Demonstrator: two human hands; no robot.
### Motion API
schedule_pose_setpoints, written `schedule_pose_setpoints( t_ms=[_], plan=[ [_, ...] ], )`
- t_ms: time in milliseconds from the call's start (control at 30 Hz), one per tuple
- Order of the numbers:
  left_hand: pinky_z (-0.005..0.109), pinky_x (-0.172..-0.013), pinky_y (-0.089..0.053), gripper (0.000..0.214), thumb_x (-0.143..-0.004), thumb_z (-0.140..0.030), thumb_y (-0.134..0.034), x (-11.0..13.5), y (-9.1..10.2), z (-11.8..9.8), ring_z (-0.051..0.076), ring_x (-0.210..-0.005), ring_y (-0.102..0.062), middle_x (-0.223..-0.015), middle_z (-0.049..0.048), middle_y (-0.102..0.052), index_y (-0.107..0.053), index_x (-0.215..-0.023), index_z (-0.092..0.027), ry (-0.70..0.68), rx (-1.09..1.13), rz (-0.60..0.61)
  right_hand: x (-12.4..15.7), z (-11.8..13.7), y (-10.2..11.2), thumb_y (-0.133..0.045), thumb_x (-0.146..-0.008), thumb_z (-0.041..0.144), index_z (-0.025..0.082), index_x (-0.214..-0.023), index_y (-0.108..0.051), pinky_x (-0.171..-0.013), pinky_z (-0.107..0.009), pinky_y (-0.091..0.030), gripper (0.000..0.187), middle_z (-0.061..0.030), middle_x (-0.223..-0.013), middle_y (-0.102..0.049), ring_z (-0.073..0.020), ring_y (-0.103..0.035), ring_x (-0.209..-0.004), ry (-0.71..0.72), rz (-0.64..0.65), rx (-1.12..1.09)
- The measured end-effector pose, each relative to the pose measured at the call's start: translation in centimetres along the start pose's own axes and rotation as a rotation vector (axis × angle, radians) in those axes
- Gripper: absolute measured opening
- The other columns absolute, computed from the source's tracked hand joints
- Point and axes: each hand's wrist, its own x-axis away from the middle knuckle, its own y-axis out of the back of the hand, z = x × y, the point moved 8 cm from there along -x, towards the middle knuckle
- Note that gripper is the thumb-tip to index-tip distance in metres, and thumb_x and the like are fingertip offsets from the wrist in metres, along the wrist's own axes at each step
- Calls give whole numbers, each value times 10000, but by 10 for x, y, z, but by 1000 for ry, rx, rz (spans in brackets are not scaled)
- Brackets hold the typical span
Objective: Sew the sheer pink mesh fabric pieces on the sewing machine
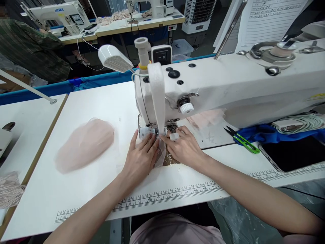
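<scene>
A white sewing machine [157, 95] stands before me, its needle area partly hidden by my fingers. A strip of sheer pale fabric [160, 154] lies under the presser foot and runs toward me between my hands. My left hand [142, 152] rests flat on the fabric and the table left of the foot, fingers stretched out and thumb apart. On the other side, my right hand [184, 145] has its fingers bent and drawn together at the fabric's edge beside the foot. Its fingertips are partly hidden by the machine's parts.
Sheer pink fabric [86, 145] lies on the table at left; more pink fabric [205, 118] sits under the machine arm. Green thread snips [242, 139], a phone [294, 152] and blue cloth [256, 134] are at right. A ruler [162, 196] is marked along the front edge. Another person's sleeve [33, 51] shows at upper left.
</scene>
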Motion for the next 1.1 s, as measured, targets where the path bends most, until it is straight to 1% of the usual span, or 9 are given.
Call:
schedule_pose_setpoints(
  t_ms=[133,233,333,533,700,800,933,1100],
  plan=[
    [550,-1113,-326,302,-944,-169,-460,1,-3,0,257,-1167,-602,-1217,122,-661,-618,-1199,-140,-5,-13,16,-1,0,0,-500,-863,82,156,-818,-717,-814,-365,-345,233,-80,-834,-694,-203,-552,-798,-11,22,17],
    [551,-1111,-318,304,-947,-168,-452,1,-3,0,259,-1165,-602,-1219,127,-659,-613,-1202,-134,-8,-23,22,-1,0,0,-505,-853,76,158,-808,-716,-817,-366,-347,231,-79,-848,-697,-200,-551,-788,-5,31,19],
    [552,-1111,-312,301,-946,-168,-452,1,-3,0,261,-1155,-607,-1215,131,-661,-614,-1197,-129,-6,-22,28,-1,0,0,-507,-852,82,154,-807,-715,-819,-366,-345,224,-82,-793,-684,-207,-549,-791,-2,41,27],
    [503,-1118,-309,280,-951,-179,-442,-1,-3,3,239,-1179,-585,-1248,125,-642,-610,-1170,-133,39,-34,76,-1,0,-1,-510,-860,93,147,-847,-716,-812,-352,-336,213,-69,-717,-657,-208,-541,-792,-3,48,41],
    [504,-1109,-308,282,-945,-194,-439,-2,-4,5,247,-1206,-558,-1283,117,-620,-594,-1180,-166,65,-35,107,-1,0,0,-501,-852,81,149,-826,-711,-802,-352,-325,222,-65,-706,-653,-203,-532,-769,6,23,45],
    [506,-1112,-299,285,-939,-189,-443,-2,-5,5,249,-1200,-559,-1279,121,-622,-590,-1182,-166,66,-37,114,-1,0,0,-496,-850,76,155,-823,-712,-800,-349,-325,231,-58,-709,-655,-200,-535,-766,11,12,51],
    [521,-1103,-302,288,-933,-182,-451,-1,-5,6,257,-1204,-556,-1296,126,-610,-583,-1188,-164,64,-18,114,-1,0,1,-501,-847,80,155,-815,-711,-808,-351,-325,225,-52,-662,-634,-204,-536,-763,12,7,60],
    [530,-1109,-286,286,-931,-180,-455,-2,-4,6,256,-1205,-555,-1282,121,-621,-583,-1186,-172,69,-4,102,0,0,0,-510,-849,87,150,-867,-716,-817,-354,-324,217,-62,-703,-652,-209,-536,-774,9,8,67]
  ],
)
